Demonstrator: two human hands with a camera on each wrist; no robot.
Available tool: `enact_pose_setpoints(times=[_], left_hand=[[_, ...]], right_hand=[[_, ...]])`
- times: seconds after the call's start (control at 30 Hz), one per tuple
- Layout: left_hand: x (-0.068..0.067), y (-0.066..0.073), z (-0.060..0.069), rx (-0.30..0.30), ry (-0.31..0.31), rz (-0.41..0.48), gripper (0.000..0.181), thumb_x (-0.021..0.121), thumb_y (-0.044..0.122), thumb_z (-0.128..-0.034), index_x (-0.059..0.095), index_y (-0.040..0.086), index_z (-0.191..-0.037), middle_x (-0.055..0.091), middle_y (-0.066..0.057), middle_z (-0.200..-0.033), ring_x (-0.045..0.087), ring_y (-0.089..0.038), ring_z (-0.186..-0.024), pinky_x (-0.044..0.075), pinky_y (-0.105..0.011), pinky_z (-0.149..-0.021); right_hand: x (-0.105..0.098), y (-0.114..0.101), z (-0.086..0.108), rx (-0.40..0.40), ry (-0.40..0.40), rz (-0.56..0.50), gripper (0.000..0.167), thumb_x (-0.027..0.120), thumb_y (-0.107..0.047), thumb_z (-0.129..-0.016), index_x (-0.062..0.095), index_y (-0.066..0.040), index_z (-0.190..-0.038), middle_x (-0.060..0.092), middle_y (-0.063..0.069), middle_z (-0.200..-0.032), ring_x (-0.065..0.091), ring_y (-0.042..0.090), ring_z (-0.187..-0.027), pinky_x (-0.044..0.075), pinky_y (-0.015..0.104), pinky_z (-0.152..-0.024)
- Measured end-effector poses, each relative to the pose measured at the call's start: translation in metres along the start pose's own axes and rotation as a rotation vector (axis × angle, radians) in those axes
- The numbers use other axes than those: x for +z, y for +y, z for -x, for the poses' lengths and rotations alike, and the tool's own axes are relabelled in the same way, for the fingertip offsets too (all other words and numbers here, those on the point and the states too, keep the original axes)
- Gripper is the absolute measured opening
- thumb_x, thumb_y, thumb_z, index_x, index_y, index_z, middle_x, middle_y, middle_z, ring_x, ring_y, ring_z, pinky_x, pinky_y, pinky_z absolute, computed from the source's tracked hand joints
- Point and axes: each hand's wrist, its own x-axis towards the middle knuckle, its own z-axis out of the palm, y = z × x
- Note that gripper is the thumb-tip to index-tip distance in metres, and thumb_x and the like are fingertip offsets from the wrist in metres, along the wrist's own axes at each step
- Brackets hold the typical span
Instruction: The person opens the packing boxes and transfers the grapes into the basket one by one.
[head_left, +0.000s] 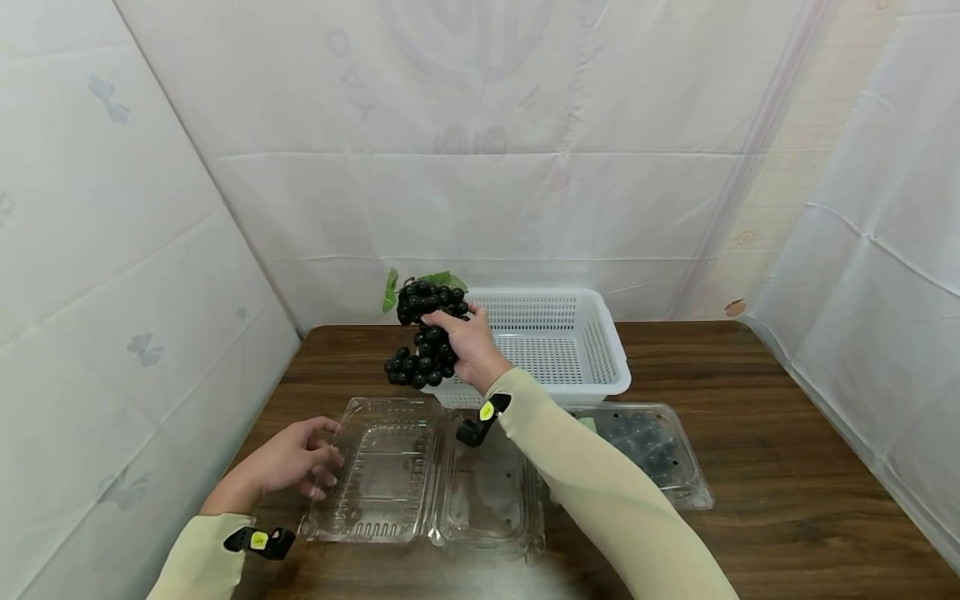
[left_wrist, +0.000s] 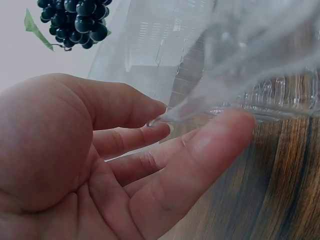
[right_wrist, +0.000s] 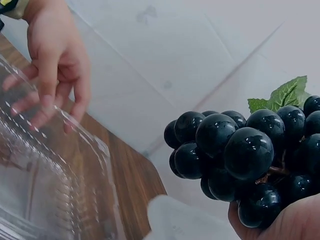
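My right hand (head_left: 471,343) grips a bunch of black grapes (head_left: 426,354) with green leaves, raised at the left end of a white basket. The grapes (right_wrist: 245,150) fill the right side of the right wrist view. On the table, an unfolded clear plastic clamshell box (head_left: 382,479) lies in front of the basket. My left hand (head_left: 300,457) is at its left edge, fingers loosely bent. In the left wrist view, the edge of the plastic (left_wrist: 185,107) comes between the thumb and fingers of that hand (left_wrist: 135,150), which hold it lightly.
The white slotted basket (head_left: 617,375) stands at the back of the brown wooden table (head_left: 757,467). To the right, partly behind my right forearm, lies a closed clear box (head_left: 656,446) with dark fruit inside. White sheets (head_left: 480,208) hang behind and at both sides.
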Motion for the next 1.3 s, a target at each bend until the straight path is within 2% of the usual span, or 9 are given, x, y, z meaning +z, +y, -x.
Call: enact_pose_setpoints(times=[0.33, 0.73, 0.83, 0.87, 0.97, 1.07, 1.1, 1.17, 1.3], left_hand=[[0.001, 0.000, 0.000, 0.001, 0.006, -0.006, 0.049, 0.054, 0.002, -0.1028, 0.035, -0.010, -0.146, 0.070, -0.023, -0.108, 0.074, -0.031, -0.081, 0.064, -0.047, -0.061], [-0.001, 0.001, 0.001, -0.043, 0.037, -0.017, 0.048, 0.053, 0.001, -0.1035, 0.037, -0.006, -0.148, 0.070, -0.024, -0.111, 0.073, -0.031, -0.083, 0.064, -0.047, -0.062], [-0.001, 0.001, 0.001, -0.046, 0.041, -0.014, 0.048, 0.053, 0.002, -0.1035, 0.037, -0.006, -0.148, 0.070, -0.024, -0.112, 0.073, -0.030, -0.083, 0.064, -0.047, -0.062], [-0.001, 0.000, 0.001, -0.046, 0.042, -0.012, 0.048, 0.053, 0.002, -0.1036, 0.036, -0.006, -0.148, 0.070, -0.024, -0.112, 0.073, -0.030, -0.083, 0.064, -0.047, -0.061], [-0.001, 0.000, 0.002, -0.044, 0.042, -0.006, 0.047, 0.052, 0.001, -0.1037, 0.037, -0.007, -0.147, 0.070, -0.024, -0.111, 0.073, -0.030, -0.082, 0.064, -0.047, -0.061], [0.000, 0.001, 0.002, -0.039, 0.039, -0.006, 0.047, 0.053, 0.001, -0.1034, 0.037, -0.007, -0.147, 0.070, -0.024, -0.111, 0.073, -0.030, -0.082, 0.064, -0.047, -0.061], [0.000, 0.001, 0.003, -0.037, 0.038, -0.006, 0.047, 0.054, 0.002, -0.1033, 0.037, -0.007, -0.146, 0.070, -0.024, -0.111, 0.073, -0.030, -0.082, 0.064, -0.047, -0.061], [0.000, 0.001, 0.003, -0.035, 0.038, -0.009, 0.047, 0.055, 0.002, -0.1030, 0.038, -0.007, -0.146, 0.070, -0.023, -0.110, 0.073, -0.030, -0.081, 0.064, -0.047, -0.061], [0.001, 0.001, 0.005, -0.037, 0.040, -0.013, 0.047, 0.055, 0.002, -0.1030, 0.038, -0.007, -0.146, 0.070, -0.023, -0.110, 0.073, -0.030, -0.082, 0.064, -0.047, -0.061]], right_hand=[[-0.018, -0.008, -0.021, -0.017, 0.030, 0.013, 0.097, 0.084, -0.025, -0.083, 0.022, -0.020, -0.157, 0.022, 0.018, -0.164, 0.037, 0.035, -0.147, 0.038, 0.050, -0.121], [-0.042, -0.009, -0.050, 0.002, 0.077, 0.037, 0.103, 0.084, -0.028, -0.084, 0.016, -0.022, -0.161, 0.014, 0.015, -0.169, 0.023, 0.033, -0.156, 0.032, 0.049, -0.125], [-0.046, -0.006, -0.055, 0.013, 0.080, 0.051, 0.104, 0.084, -0.028, -0.084, 0.015, -0.022, -0.162, 0.014, 0.015, -0.169, 0.023, 0.032, -0.156, 0.039, 0.039, -0.114], [-0.048, -0.004, -0.057, 0.018, 0.082, 0.056, 0.104, 0.084, -0.029, -0.084, 0.014, -0.023, -0.162, 0.014, 0.015, -0.169, 0.025, 0.031, -0.155, 0.042, 0.038, -0.103], [-0.052, 0.000, -0.063, 0.021, 0.096, 0.068, 0.105, 0.083, -0.027, -0.084, 0.014, -0.021, -0.162, 0.016, 0.015, -0.169, 0.029, 0.030, -0.153, 0.040, 0.036, -0.092], [-0.054, 0.002, -0.066, 0.025, 0.113, 0.081, 0.105, 0.083, -0.026, -0.084, 0.015, -0.019, -0.162, 0.016, 0.016, -0.168, 0.029, 0.031, -0.152, 0.045, 0.037, -0.101], [-0.055, 0.003, -0.066, 0.027, 0.117, 0.086, 0.105, 0.083, -0.025, -0.083, 0.015, -0.019, -0.162, 0.016, 0.016, -0.168, 0.028, 0.031, -0.153, 0.043, 0.037, -0.111], [-0.056, 0.004, -0.067, 0.033, 0.123, 0.094, 0.104, 0.084, -0.025, -0.084, 0.015, -0.018, -0.162, 0.017, 0.017, -0.168, 0.027, 0.033, -0.154, 0.041, 0.042, -0.118], [-0.057, 0.006, -0.066, 0.056, 0.115, 0.114, 0.100, 0.083, -0.027, -0.086, 0.016, -0.019, -0.159, 0.016, 0.017, -0.167, 0.024, 0.034, -0.155, 0.036, 0.048, -0.123]])
